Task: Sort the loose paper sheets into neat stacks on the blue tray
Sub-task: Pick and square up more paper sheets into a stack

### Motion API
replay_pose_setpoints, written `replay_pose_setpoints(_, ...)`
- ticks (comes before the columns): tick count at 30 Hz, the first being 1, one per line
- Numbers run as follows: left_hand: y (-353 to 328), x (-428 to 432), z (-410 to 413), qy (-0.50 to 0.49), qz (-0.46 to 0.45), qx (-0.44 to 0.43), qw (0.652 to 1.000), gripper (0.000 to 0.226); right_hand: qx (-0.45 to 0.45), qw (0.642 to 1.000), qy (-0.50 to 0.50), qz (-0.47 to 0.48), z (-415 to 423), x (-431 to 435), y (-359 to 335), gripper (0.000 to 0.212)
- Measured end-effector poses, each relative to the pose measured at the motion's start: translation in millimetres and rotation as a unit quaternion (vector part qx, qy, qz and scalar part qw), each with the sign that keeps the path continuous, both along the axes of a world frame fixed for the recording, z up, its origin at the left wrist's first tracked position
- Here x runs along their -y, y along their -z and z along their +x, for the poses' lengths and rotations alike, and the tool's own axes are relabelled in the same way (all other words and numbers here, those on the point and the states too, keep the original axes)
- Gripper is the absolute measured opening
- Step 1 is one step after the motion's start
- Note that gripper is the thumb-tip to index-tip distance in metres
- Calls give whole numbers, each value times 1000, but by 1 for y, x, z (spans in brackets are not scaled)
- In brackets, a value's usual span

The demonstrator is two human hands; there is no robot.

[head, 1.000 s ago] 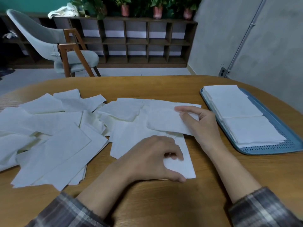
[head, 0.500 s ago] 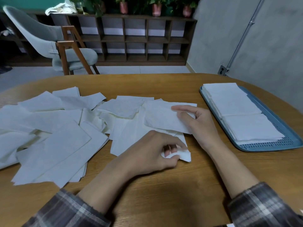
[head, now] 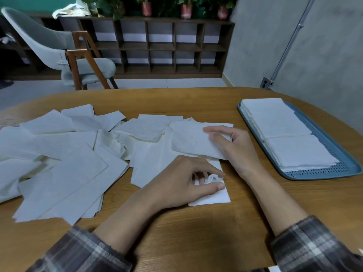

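Both hands grip paper: the left hand (head: 188, 179) pinches a bunched fold of the nearest sheet (head: 214, 198) between thumb and fingertips, and the right hand (head: 233, 146) holds the right edge of a second sheet (head: 192, 141), index finger laid straight across its top and the other fingers curled at the edge. The wooden table (head: 196, 238) carries all the work. Most of its left and middle is covered by the loose sheets (head: 64, 160), white rectangles that overlap at mixed angles, several of them rumpled. The blue tray (head: 318, 175) sits at the right, well apart from the pile, with two stacks on it: a far stack (head: 275, 116) and a near stack (head: 300, 152), set end to end with squared edges. The sorting appears partly done, since many sheets lie off the tray. The material looks like thin, soft tissue paper: very light, limp and easily creased or torn, as the crumpled fold at the left thumb shows. A sheet of this kind is likely to cling to its neighbour and to sag when lifted by one point. It is best taken at an edge or corner with a light pinch, supported by the second hand at the opposite edge and carried flat. Pressure should be kept low, because a hard squeeze will probably leave a permanent crease and spoil a neat stack.
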State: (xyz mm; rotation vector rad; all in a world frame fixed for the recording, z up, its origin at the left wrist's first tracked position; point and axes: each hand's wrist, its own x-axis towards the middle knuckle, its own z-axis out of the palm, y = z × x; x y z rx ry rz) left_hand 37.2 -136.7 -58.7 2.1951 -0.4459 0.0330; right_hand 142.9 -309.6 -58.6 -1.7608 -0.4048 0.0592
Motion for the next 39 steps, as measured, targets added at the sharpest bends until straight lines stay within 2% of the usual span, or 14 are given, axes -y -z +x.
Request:
replay_pose_setpoints(6,-6,-3,-1,-14,-20,-68,997,22,-1,1000,-2,-5,-1,0,0,20)
replay_pose_setpoints(11,-6,-8,2,6,2,-104,995,25,2,1000,-8,-11,0,0,0,20)
replay_pose_setpoints(15,-7,-6,1,22,-43,-121,991,21,3,1000,-5,-12,-1,0,0,19)
replay_pose_setpoints(22,-16,-6,0,-6,-118,-108,987,19,-7,1000,-3,-5,-2,-1,-3,19)
replay_pose_setpoints(27,-29,-18,-2,-32,-128,-17,991,19,-34,999,-16,37,-4,-2,-8,22)
replay_pose_setpoints(35,-44,-28,-4,-101,-241,36,965,24,-95,994,17,59,-2,-1,-11,46)
replay_pose_setpoints(37,-43,-30,-2,-131,-266,46,954,18,-95,993,-4,67,-1,1,-10,55)
replay_pose_setpoints(39,-38,-29,3,-184,-298,46,936,15,-127,983,-50,119,-1,1,-9,65)
